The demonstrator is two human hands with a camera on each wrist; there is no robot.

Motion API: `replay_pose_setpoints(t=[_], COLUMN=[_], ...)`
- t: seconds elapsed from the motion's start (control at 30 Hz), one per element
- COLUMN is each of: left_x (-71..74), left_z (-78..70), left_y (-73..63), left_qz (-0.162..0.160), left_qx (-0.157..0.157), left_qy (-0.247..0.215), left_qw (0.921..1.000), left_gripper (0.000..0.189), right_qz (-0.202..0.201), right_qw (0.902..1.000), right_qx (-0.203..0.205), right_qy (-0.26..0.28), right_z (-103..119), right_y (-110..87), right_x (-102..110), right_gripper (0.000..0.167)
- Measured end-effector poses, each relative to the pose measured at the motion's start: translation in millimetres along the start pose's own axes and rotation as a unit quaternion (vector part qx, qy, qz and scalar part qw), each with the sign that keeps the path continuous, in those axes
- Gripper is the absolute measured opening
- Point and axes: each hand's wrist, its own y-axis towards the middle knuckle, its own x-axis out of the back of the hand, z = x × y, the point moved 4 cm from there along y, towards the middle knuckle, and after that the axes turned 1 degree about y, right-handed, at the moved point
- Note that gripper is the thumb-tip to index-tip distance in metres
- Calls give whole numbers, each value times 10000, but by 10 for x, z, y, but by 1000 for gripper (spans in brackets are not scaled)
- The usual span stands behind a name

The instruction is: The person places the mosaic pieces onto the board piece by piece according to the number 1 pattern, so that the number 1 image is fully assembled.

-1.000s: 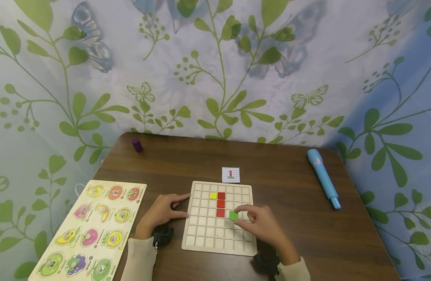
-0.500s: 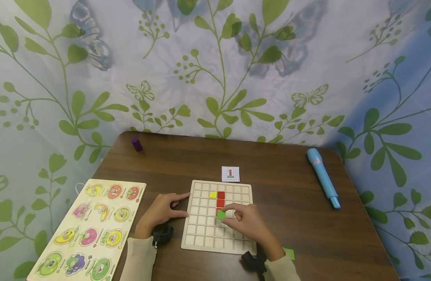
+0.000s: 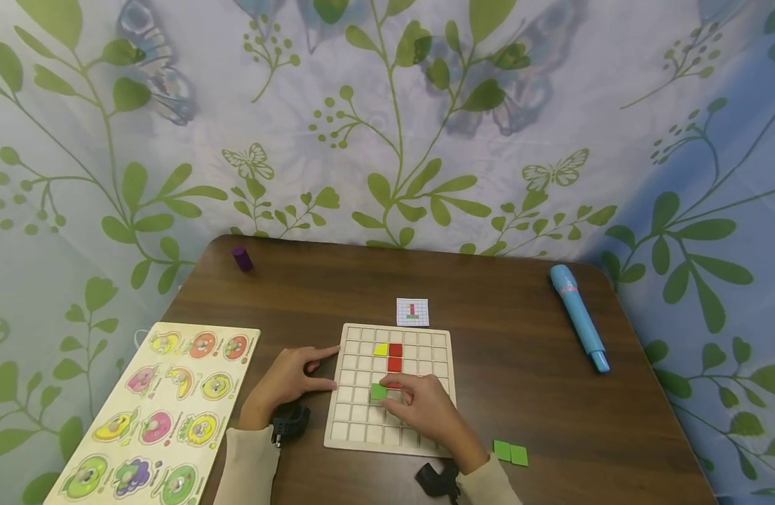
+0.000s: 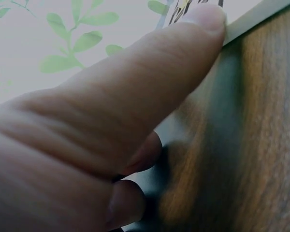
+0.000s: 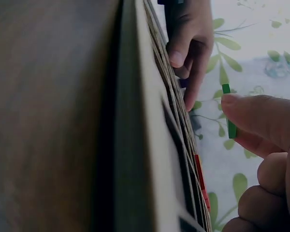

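A wooden grid board [image 3: 340, 412] lies on the table. My left hand [image 3: 287, 379] touches its left edge with extended index finger and thumb; in the left wrist view, a fingertip [image 4: 208, 19] rests at the board's edge. Between thumb and index finger, my right hand [image 3: 428, 410] pinches a square green tile [image 3: 378, 392] over the board, left of the red column. The right wrist view has this green tile [image 5: 232, 126] edge-on, apart from the board. Red tiles [image 3: 395, 364] form a column, the lowest partly hidden by my fingers. A yellow tile [image 3: 381, 349] with one curved edge sits left of the top red one.
Behind the board lies a small pattern card [image 3: 412, 312]. Two green tiles [image 3: 519, 456] lie right of my right forearm. A fruit puzzle board [image 3: 166, 393] is at left, a purple cylinder [image 3: 242, 259] at back left, and a blue microphone-shaped object [image 3: 579, 317] at right.
My right hand has carried the green tile leftward across the board, past the red column. Two green tiles beside the right forearm have come into full view. My left hand stays at the board's edge.
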Motion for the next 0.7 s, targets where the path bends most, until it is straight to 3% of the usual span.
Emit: replay_pose_setpoints(t=[0.27, 0.7], left_x=[5, 9], left_z=[-2, -6], left_y=[1, -8], left_qz=[24, 20], left_qx=[29, 115], left_qy=[115, 117], left_qw=[9999, 9999], left_gripper=[71, 71], right_qz=[-307, -261], right_qw=[9994, 9981], right_qx=[61, -83], right_qy=[-113, -553], right_z=[-99, -61], right_y=[-42, -44], right_x=[-58, -86], right_gripper=[25, 23])
